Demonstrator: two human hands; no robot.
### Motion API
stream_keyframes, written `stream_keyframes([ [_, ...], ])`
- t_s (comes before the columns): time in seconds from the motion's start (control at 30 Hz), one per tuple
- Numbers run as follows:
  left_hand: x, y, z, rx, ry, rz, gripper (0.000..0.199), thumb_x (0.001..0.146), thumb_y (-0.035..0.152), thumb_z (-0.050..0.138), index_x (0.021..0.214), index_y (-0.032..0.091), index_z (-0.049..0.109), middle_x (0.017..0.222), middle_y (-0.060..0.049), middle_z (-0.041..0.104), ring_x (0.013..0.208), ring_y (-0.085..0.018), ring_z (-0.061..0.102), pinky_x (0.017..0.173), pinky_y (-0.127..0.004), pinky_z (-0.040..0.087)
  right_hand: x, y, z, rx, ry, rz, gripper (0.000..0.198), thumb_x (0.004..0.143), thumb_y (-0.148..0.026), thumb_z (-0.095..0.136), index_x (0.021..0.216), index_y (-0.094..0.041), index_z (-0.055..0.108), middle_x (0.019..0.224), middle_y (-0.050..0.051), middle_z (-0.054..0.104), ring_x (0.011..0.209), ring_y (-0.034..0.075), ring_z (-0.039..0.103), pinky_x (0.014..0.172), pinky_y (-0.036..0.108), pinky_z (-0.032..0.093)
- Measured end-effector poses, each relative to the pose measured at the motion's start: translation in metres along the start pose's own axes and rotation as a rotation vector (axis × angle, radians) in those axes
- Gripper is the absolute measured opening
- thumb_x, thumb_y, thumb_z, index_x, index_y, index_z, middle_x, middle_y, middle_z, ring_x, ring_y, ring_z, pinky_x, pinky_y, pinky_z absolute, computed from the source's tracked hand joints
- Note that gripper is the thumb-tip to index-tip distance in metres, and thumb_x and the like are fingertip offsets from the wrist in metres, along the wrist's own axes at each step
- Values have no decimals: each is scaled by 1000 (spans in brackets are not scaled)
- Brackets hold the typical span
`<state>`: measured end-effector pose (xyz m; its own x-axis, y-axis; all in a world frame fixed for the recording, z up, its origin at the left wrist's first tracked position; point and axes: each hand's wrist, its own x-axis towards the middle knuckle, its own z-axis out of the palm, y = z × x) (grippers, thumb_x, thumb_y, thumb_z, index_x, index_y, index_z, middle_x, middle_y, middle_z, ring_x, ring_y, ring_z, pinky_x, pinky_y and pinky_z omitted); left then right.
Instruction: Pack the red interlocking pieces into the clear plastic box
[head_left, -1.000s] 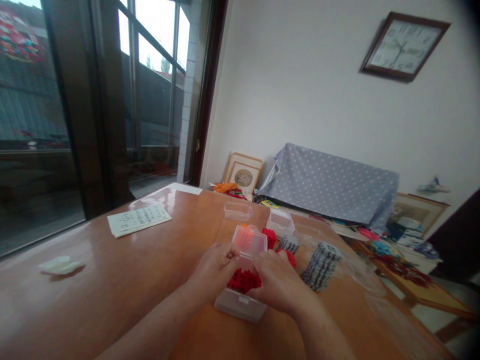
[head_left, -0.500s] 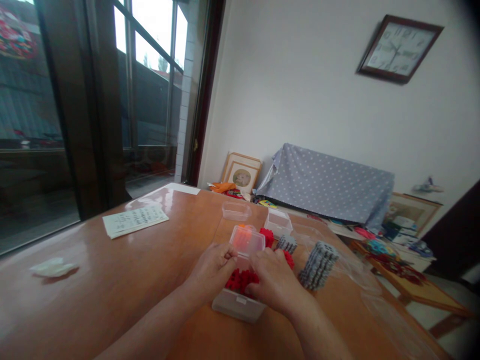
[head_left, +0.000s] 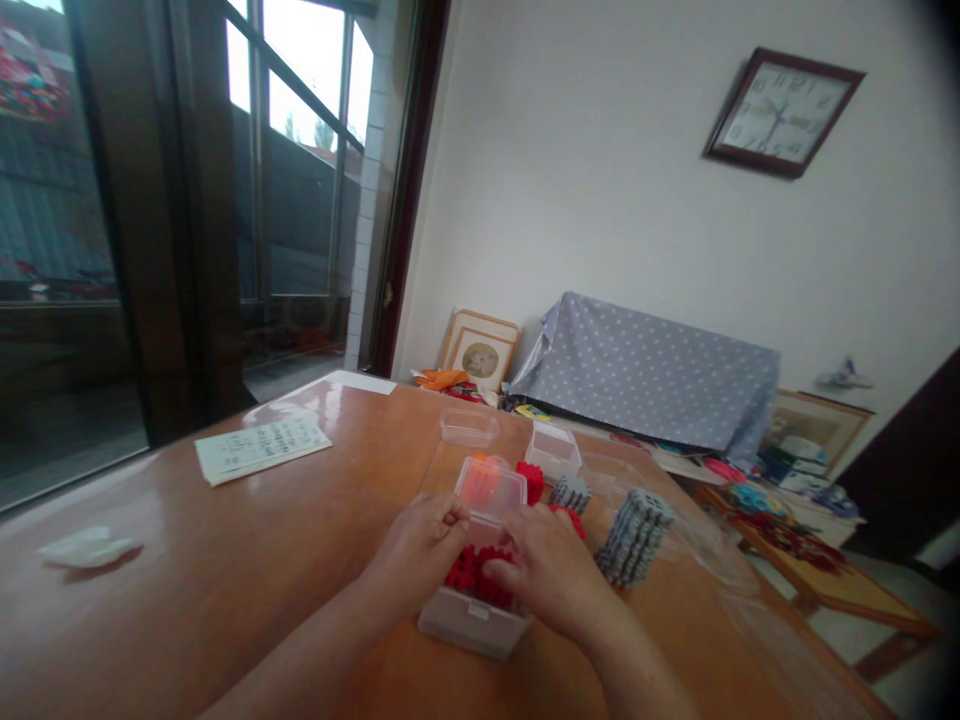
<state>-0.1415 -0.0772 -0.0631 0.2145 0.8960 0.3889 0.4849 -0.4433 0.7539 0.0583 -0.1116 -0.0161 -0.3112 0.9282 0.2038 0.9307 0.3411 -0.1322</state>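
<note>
— What has each grip got?
— Both press down on the red pieces [head_left: 471, 576] heaped in the clear box [head_left: 469, 622]: left hand [head_left: 420, 548] curled at the left rim, right hand [head_left: 551, 575] flat on top.
— And the box?
— Directly beneath them on the tabletop [head_left: 262, 540], lid [head_left: 491, 487] raised behind, grey stack [head_left: 636, 536] to the right.

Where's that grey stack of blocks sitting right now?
The grey stack of blocks stands on the wooden table, just right of the right hand and the clear box of red pieces.
</note>
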Motion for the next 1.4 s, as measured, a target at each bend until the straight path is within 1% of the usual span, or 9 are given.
stream_keyframes([
  [0.1, 0, 2, -2, -28, -9, -2, 12, 85, 22, 52, 81, 20, 63, 80, 0, 65, 82, -19, 60, 71, -28, 40, -4, 11, 3, 134, 103, 89, 14, 91, -36, 63, 84, -23, 65, 88, 2, 69, 86, 21, 60, 75, 31, 37],
  [0.23, 1, 4, -5, -76, -18, -22, 14, 87, 26, 52, 81, 20, 63, 79, 0, 65, 79, -19, 61, 68, -28, 41, -14, 35, 11, 328, 286, 214, 24, 97, -37, 48, 85, -23, 63, 79, 2, 67, 77, 21, 62, 70, 30, 41],
  [0.33, 1, 4, -6, -104, 6, -29, 15, 89, 28, 52, 82, 20, 63, 79, 0, 66, 77, -19, 61, 68, -27, 41, -20, 57, 17, 472, 433, 353, 29, 98, -43, 44, 90, -23, 64, 78, 2, 69, 74, 22, 64, 69, 32, 44],
  [0.43, 1, 2, -6, -116, 35, -35, 17, 91, 30, 51, 85, 20, 64, 78, 1, 65, 76, -18, 61, 67, -27, 40, -23, 78, 27, 529, 571, 508, 29, 93, -45, 48, 95, -23, 66, 84, 4, 72, 78, 25, 67, 72, 34, 48],
  [0.53, 2, -1, -7, -106, 34, -39, 19, 92, 32, 50, 85, 20, 64, 77, 1, 64, 75, -18, 60, 67, -27, 40, -21, 96, 40, 543, 628, 522, 34, 92, -46, 48, 108, -21, 67, 102, 8, 74, 93, 27, 69, 83, 38, 52],
  [0.7, 3, -1, -6, -91, 15, -23, 20, 94, 33, 49, 84, 21, 63, 76, 1, 64, 74, -19, 60, 67, -27, 40, -16, 111, 59, 495, 598, 446, 52, 90, -46, 54, 134, -19, 58, 127, 13, 68, 117, 29, 64, 103, 45, 48],
  [0.8, 4, 0, -5, -94, -5, -29, 21, 94, 33, 50, 84, 20, 63, 77, 1, 64, 75, -19, 61, 68, -27, 41, -14, 110, 64, 435, 538, 381, 65, 88, -45, 59, 146, -19, 48, 143, 14, 59, 132, 30, 55, 113, 49, 40],
  [0.9, 3, 1, -5, -99, -9, -40, 21, 94, 34, 50, 83, 20, 63, 77, 1, 64, 75, -19, 61, 67, -27, 40, -15, 103, 63, 416, 474, 331, 70, 88, -43, 61, 152, -19, 42, 153, 14, 51, 141, 30, 47, 118, 51, 35],
  [1.4, 4, -6, -2, -93, 6, -25, 20, 93, 34, 52, 84, 21, 64, 78, 0, 66, 77, -20, 62, 68, -27, 42, -15, 97, 61, 468, 466, 349, 67, 88, -36, 60, 151, -19, 44, 149, 15, 54, 137, 31, 52, 116, 52, 38],
])
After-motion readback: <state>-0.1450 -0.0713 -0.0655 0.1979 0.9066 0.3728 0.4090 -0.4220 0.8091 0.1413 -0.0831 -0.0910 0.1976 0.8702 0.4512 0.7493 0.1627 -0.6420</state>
